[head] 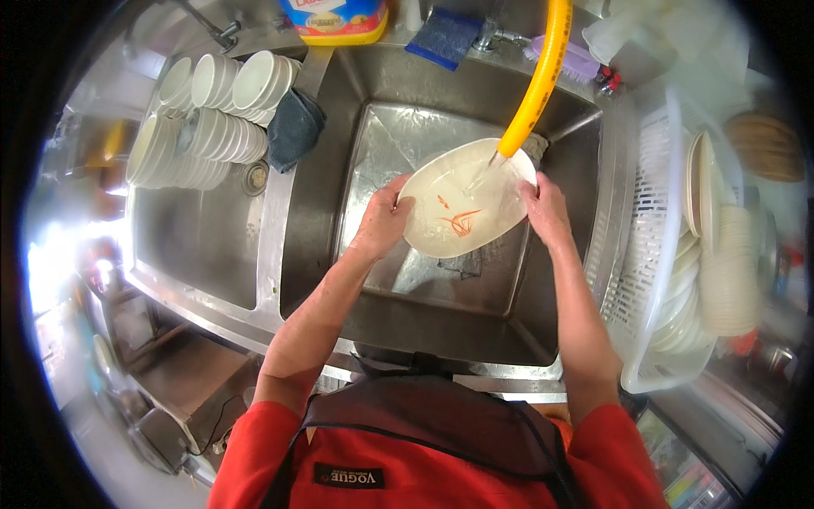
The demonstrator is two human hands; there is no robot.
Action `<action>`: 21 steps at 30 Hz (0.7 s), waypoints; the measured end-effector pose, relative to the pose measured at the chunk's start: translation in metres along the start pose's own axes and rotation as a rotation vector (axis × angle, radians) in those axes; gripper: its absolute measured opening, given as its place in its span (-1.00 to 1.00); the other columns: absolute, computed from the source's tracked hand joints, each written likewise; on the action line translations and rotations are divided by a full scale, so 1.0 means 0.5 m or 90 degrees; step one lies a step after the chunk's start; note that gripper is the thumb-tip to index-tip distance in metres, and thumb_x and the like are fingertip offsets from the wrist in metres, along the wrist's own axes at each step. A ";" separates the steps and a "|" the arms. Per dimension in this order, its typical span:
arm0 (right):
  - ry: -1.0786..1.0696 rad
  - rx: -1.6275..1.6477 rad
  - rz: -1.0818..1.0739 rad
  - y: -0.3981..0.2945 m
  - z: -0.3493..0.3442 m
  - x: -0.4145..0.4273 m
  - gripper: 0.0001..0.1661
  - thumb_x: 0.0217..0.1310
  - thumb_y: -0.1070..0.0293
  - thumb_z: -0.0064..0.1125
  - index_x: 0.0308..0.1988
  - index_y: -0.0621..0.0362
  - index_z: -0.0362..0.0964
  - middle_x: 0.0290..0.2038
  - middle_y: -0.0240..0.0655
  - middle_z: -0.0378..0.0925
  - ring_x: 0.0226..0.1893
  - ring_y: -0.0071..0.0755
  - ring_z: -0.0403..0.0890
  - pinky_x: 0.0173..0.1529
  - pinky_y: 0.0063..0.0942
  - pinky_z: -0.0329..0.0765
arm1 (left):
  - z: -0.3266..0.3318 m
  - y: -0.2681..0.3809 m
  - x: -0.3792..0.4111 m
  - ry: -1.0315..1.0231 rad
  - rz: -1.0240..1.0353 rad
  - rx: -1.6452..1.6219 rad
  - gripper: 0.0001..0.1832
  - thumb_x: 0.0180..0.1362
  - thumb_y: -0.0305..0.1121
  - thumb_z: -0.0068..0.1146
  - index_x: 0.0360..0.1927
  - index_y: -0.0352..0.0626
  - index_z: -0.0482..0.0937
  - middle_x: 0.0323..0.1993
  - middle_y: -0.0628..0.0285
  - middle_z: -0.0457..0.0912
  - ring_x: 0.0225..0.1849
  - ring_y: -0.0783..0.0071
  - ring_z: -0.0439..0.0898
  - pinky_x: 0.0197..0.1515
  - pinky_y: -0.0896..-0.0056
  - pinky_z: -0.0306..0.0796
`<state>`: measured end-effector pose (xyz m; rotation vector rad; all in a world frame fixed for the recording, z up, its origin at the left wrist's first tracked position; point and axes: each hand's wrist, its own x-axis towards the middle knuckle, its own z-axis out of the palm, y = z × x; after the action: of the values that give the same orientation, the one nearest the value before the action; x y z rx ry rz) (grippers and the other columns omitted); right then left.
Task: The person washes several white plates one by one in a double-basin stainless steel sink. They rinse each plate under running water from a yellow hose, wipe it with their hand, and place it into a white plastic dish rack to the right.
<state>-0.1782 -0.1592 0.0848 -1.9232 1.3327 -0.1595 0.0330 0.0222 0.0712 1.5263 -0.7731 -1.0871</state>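
Both hands hold an oval white plate (439, 223) over a stainless steel sink basin (420, 318). My left hand (385, 218) grips its left edge, thumb on the rim. On the opposite edge, my right hand (547, 207) has its thumb on top. Water runs from a yellow hose (540, 83) onto the upper part of the plate. An orange pattern shows on the plate's face. Below it, on the basin floor, a grey mesh cloth (467, 265) is partly hidden, and a greyish scrubber or rag (536, 146) lies behind the plate's upper right.
Stacked white bowls (216, 137) fill the back of the left basin; a dark cloth (296, 130) hangs over the divider. Behind are a blue scouring pad (445, 38), a purple brush (566, 57) and a detergent container (343, 25). A white plastic basket (652, 254) holds dishes at right.
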 end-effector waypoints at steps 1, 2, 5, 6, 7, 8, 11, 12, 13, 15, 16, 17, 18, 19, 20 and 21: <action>0.013 0.013 0.019 -0.006 0.012 -0.019 -0.63 0.22 0.22 -0.03 -0.14 0.33 0.36 -0.34 0.03 0.55 -0.31 0.03 0.61 -0.24 -0.19 0.53 | 0.004 0.000 -0.004 0.018 -0.007 -0.022 -0.63 0.19 -0.56 -0.16 0.10 -0.24 0.37 -0.19 0.29 0.56 -0.22 0.61 0.50 -0.21 0.58 0.41; 0.000 0.167 0.076 -0.014 0.023 -0.042 -0.65 0.22 0.26 -0.01 -0.14 0.34 0.35 -0.35 -0.02 0.55 -0.35 -0.12 0.62 -0.31 -0.28 0.57 | 0.009 0.001 -0.008 0.036 -0.013 -0.043 -0.63 0.19 -0.58 -0.17 0.10 -0.24 0.37 -0.19 0.28 0.56 -0.20 0.61 0.50 -0.17 0.57 0.41; 0.016 0.464 0.153 -0.038 0.069 -0.104 -0.65 0.20 0.37 0.03 -0.04 0.30 0.31 -0.27 -0.22 0.50 -0.36 -0.44 0.57 -0.45 -0.51 0.61 | 0.035 -0.010 -0.017 0.091 -0.020 -0.093 -0.62 0.20 -0.60 -0.20 0.11 -0.25 0.35 -0.15 0.25 0.55 -0.15 0.59 0.49 -0.12 0.55 0.41; -0.015 0.432 0.168 -0.052 0.078 -0.119 -0.64 0.19 0.42 -0.01 -0.01 0.30 0.27 -0.22 -0.20 0.48 -0.32 -0.41 0.57 -0.40 -0.50 0.64 | 0.047 -0.017 -0.020 0.111 -0.021 -0.108 -0.61 0.20 -0.61 -0.21 0.12 -0.25 0.33 -0.14 0.24 0.54 -0.13 0.58 0.49 -0.12 0.54 0.41; -0.044 0.400 0.183 -0.067 0.090 -0.136 -0.62 0.18 0.47 -0.04 0.02 0.30 0.24 -0.17 -0.18 0.46 -0.28 -0.39 0.57 -0.36 -0.48 0.66 | 0.068 -0.027 -0.022 0.150 -0.023 -0.150 -0.60 0.20 -0.61 -0.22 0.14 -0.25 0.31 -0.11 0.23 0.52 -0.11 0.56 0.48 -0.09 0.52 0.40; -0.042 0.501 0.198 -0.081 0.117 -0.157 -0.57 0.17 0.52 -0.07 0.06 0.28 0.18 -0.11 -0.16 0.41 -0.23 -0.36 0.55 -0.33 -0.46 0.67 | 0.094 -0.036 -0.027 0.189 -0.026 -0.192 -0.59 0.20 -0.62 -0.23 0.15 -0.26 0.29 -0.09 0.22 0.51 -0.09 0.55 0.47 -0.06 0.50 0.40; 0.018 0.692 0.154 -0.098 0.170 -0.203 -0.46 0.15 0.64 -0.16 0.15 0.25 0.03 0.05 -0.11 0.27 -0.12 -0.29 0.52 -0.26 -0.40 0.70 | 0.160 -0.032 -0.048 0.262 0.004 -0.264 -0.53 0.16 -0.62 -0.16 0.19 -0.27 0.22 0.00 0.16 0.44 -0.01 0.50 0.41 0.06 0.43 0.34; 0.038 0.716 0.134 -0.096 0.177 -0.209 -0.46 0.16 0.64 -0.16 0.15 0.24 0.02 0.05 -0.11 0.27 -0.12 -0.29 0.52 -0.26 -0.40 0.70 | 0.179 -0.006 -0.066 0.283 0.005 -0.242 -0.52 0.15 -0.62 -0.13 0.19 -0.27 0.22 0.00 0.15 0.44 -0.01 0.51 0.41 0.07 0.43 0.33; 0.058 0.740 0.115 -0.095 0.182 -0.213 -0.47 0.17 0.63 -0.17 0.16 0.24 0.02 0.06 -0.11 0.27 -0.12 -0.28 0.52 -0.27 -0.41 0.70 | 0.186 0.008 -0.075 0.304 0.005 -0.219 -0.51 0.13 -0.62 -0.10 0.19 -0.27 0.22 -0.01 0.15 0.44 -0.01 0.52 0.40 0.08 0.43 0.32; 0.004 0.688 0.103 -0.086 0.156 -0.216 -0.52 0.21 0.55 -0.17 0.14 0.27 0.04 0.03 -0.11 0.32 -0.13 -0.28 0.53 -0.31 -0.45 0.69 | 0.162 -0.032 -0.067 0.257 0.017 -0.117 -0.47 0.08 -0.59 0.01 0.17 -0.26 0.25 -0.01 0.09 0.42 0.00 0.49 0.38 0.08 0.42 0.30; -0.030 0.668 0.111 -0.084 0.137 -0.216 -0.53 0.21 0.52 -0.16 0.13 0.27 0.06 0.00 -0.12 0.35 -0.15 -0.28 0.55 -0.35 -0.46 0.68 | 0.132 -0.033 -0.047 0.214 0.013 -0.100 -0.48 0.08 -0.58 0.03 0.17 -0.25 0.26 0.00 0.07 0.42 0.01 0.47 0.37 0.09 0.42 0.30; -0.065 0.647 0.120 -0.078 0.122 -0.215 -0.53 0.21 0.49 -0.14 0.12 0.28 0.08 -0.03 -0.12 0.38 -0.17 -0.29 0.56 -0.39 -0.47 0.66 | 0.102 -0.033 -0.027 0.170 0.009 -0.083 -0.48 0.08 -0.56 0.04 0.17 -0.23 0.28 0.01 0.05 0.41 0.01 0.46 0.36 0.09 0.41 0.29; -0.084 0.611 0.107 -0.061 0.115 -0.216 -0.55 0.20 0.44 -0.13 0.10 0.28 0.13 -0.08 -0.13 0.43 -0.24 -0.31 0.58 -0.45 -0.48 0.63 | 0.079 0.011 -0.002 0.151 0.001 0.067 -0.54 0.11 -0.51 0.02 0.14 -0.17 0.33 0.05 0.05 0.41 0.08 0.36 0.36 0.12 0.35 0.28; -0.106 0.588 0.104 -0.064 0.109 -0.219 -0.55 0.21 0.42 -0.13 0.09 0.29 0.15 -0.08 -0.14 0.44 -0.24 -0.31 0.58 -0.45 -0.48 0.63 | 0.050 0.060 0.018 0.141 -0.004 0.221 -0.60 0.15 -0.46 0.00 0.11 -0.11 0.39 0.10 0.06 0.41 0.14 0.27 0.35 0.15 0.30 0.28; -0.141 0.565 0.095 -0.081 0.104 -0.223 -0.56 0.21 0.40 -0.13 0.08 0.29 0.17 -0.09 -0.15 0.45 -0.25 -0.32 0.58 -0.45 -0.47 0.63 | 0.016 0.046 0.047 0.156 0.189 0.405 -0.62 0.16 -0.43 0.00 0.09 -0.08 0.42 0.11 0.08 0.41 0.17 0.24 0.34 0.18 0.26 0.25; -0.161 0.543 0.090 -0.085 0.097 -0.222 -0.56 0.21 0.38 -0.13 0.07 0.30 0.18 -0.09 -0.16 0.45 -0.25 -0.32 0.58 -0.45 -0.47 0.63 | 0.006 0.055 0.064 0.150 0.390 0.584 -0.65 0.18 -0.39 -0.01 0.07 -0.04 0.45 0.13 0.11 0.42 0.20 0.22 0.34 0.21 0.22 0.23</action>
<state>-0.1719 -0.0341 0.1136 -1.0849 0.9912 -0.3375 0.0441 -0.0140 0.0903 1.8947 -1.5585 -0.0492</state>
